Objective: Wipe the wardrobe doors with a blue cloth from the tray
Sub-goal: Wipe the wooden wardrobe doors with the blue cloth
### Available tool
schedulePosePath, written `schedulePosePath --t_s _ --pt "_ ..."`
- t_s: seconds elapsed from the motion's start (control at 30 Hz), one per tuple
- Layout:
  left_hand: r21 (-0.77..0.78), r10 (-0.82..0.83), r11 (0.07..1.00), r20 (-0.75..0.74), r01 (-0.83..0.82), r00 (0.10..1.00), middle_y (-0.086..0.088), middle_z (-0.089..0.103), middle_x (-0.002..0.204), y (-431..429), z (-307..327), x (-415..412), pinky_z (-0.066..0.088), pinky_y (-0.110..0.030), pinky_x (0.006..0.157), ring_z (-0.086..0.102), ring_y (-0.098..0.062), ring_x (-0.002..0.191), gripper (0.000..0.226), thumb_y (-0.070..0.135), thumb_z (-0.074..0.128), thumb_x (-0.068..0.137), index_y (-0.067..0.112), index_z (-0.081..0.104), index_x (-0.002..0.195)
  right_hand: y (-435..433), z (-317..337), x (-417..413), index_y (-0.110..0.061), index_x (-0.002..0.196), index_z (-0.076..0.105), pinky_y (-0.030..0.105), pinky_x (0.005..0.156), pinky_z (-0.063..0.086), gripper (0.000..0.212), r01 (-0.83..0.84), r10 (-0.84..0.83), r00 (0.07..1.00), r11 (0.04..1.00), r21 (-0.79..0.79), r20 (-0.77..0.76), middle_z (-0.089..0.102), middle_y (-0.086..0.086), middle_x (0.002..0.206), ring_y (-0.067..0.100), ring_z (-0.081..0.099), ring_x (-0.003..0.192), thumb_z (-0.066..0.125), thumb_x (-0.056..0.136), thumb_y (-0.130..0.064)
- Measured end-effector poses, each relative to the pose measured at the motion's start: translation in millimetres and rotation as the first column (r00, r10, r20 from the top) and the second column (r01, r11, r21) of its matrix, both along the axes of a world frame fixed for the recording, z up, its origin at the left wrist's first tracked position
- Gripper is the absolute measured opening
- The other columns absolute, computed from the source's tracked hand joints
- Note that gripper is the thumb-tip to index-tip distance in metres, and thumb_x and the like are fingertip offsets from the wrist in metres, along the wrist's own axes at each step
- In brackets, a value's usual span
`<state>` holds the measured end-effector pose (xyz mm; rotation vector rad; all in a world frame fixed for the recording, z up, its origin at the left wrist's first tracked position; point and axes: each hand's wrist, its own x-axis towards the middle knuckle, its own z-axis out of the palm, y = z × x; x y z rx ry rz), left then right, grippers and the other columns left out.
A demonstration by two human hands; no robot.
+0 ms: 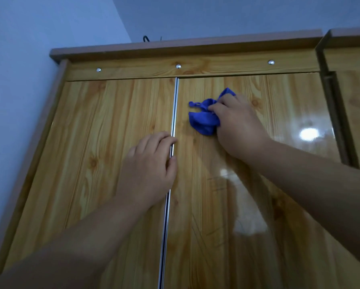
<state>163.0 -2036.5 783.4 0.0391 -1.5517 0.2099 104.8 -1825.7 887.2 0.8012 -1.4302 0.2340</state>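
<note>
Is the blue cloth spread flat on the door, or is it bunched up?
Bunched up. The blue cloth is a crumpled wad with folds and loose corners, gripped by the right hand against the right door.

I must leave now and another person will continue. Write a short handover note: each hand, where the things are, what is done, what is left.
Right hand: shut on the blue cloth, pressing it against the upper part of the right door, close to the centre seam.
Left hand: holds nothing, lies flat over the metal strip between the doors, fingers spread, likely steadying.
Tray: not in view.
Done: cloth fetched, wiping of the right door under way.
Left: how much is already wiped cannot be told; probably the rest of the right door and the left door.
</note>
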Motion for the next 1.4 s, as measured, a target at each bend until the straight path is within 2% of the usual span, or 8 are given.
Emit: schedulePosePath --t_s 0.13,0.3,0.47,0.73,0.93,1.07,1.2,1.4 --pt "-0.046 0.047 0.998 -0.059 -0.05 0.997 0.011 0.052 0.144 -8.6 -5.4 -12.7 0.045 -0.034 0.101 0.05 -0.011 0.134 0.041 0.036 0.046 0.099 0.029 0.051 0.14 -15.7 -59.8 2.6 -0.01 0.116 0.069 0.042 0.094 0.05 0.04 -0.043 0.047 0.998 0.996 0.084 -0.041 0.063 0.005 0.109 0.027 0.055 0.102 0.049 0.082 -0.011" --pt "-0.06 0.044 0.997 -0.062 -0.048 0.997 0.011 0.049 0.147 -12.2 -6.9 -17.3 0.044 -0.036 0.105 0.048 -0.011 0.137 0.04 0.038 0.039 0.104 0.031 0.048 0.143 -26.9 -174.2 -0.5 -0.014 0.114 0.067 0.038 0.084 0.056 0.032 -0.05 0.093 0.993 0.878 0.476 -0.067 0.064 0.003 0.104 0.024 0.058 0.092 0.049 0.089 -0.02" --pt "-0.049 0.069 0.996 -0.052 -0.071 0.996 0.009 0.05 0.148 -10.6 -7.6 -16.8 0.044 -0.038 0.106 0.048 -0.013 0.138 0.041 0.038 0.039 0.104 0.03 0.048 0.144 -11.9 -156.0 -11.2 -0.015 0.12 0.066 0.036 0.086 0.057 0.031 0.0 0.115 0.982 0.798 0.602 -0.152 0.065 0.002 0.111 0.022 0.06 0.098 0.064 0.089 -0.021" --pt "-0.049 0.069 0.996 -0.019 -0.07 0.997 0.008 0.05 0.149 -10.5 -8.3 -12.6 0.044 -0.041 0.11 0.047 -0.013 0.139 0.043 0.04 0.038 0.105 0.029 0.048 0.146 62.2 -21.8 -26.9 -0.019 0.132 0.063 0.043 0.103 0.043 0.049 0.062 -0.051 0.993 0.992 0.107 -0.102 0.061 0.003 0.125 0.025 0.049 0.117 0.054 0.084 -0.012" --pt "-0.023 0.068 0.997 -0.064 -0.069 0.996 0.009 0.051 0.147 -7.1 -11.6 -19.3 0.047 -0.042 0.104 0.05 -0.014 0.137 0.042 0.037 0.038 0.104 0.029 0.05 0.143 69.0 21.0 -25.3 -0.011 0.125 0.067 0.04 0.1 0.04 0.042 0.08 -0.076 0.997 0.969 -0.232 0.028 0.059 0.009 0.124 0.033 0.047 0.117 0.054 0.086 0.0" --pt "-0.005 0.047 0.999 -0.027 -0.047 0.999 0.009 0.05 0.149 -7.9 -9.6 -16.1 0.044 -0.044 0.109 0.046 -0.013 0.139 0.043 0.039 0.039 0.103 0.031 0.048 0.144 21.0 -55.8 -0.1 -0.019 0.108 0.069 0.042 0.095 0.047 0.028 0.071 -0.07 0.997 0.995 0.066 -0.017 0.061 0.002 0.107 0.026 0.053 0.103 0.06 0.082 -0.014" --pt "0.002 0.027 1.0 -0.01 -0.027 1.0 0.008 0.051 0.149 -4.0 -10.3 -12.5 0.044 -0.045 0.108 0.046 -0.014 0.138 0.044 0.037 0.041 0.102 0.03 0.049 0.144 -13.6 -162.8 8.4 -0.017 0.11 0.07 0.04 0.089 0.052 0.024 -0.035 0.033 0.999 0.873 0.486 0.013 0.061 0.0 0.1 0.023 0.054 0.093 0.064 0.087 -0.023" --pt "-0.003 0.054 0.999 0.03 -0.054 0.998 0.004 0.049 0.151 -3.1 -10.6 -8.0 0.044 -0.047 0.109 0.047 -0.018 0.14 0.046 0.039 0.038 0.104 0.027 0.048 0.147 19.2 -142.4 -8.6 -0.018 0.119 0.068 0.036 0.092 0.053 0.035 -0.002 0.062 0.995 0.817 0.576 -0.084 0.063 -0.001 0.112 0.021 0.057 0.103 0.066 0.085 -0.022"
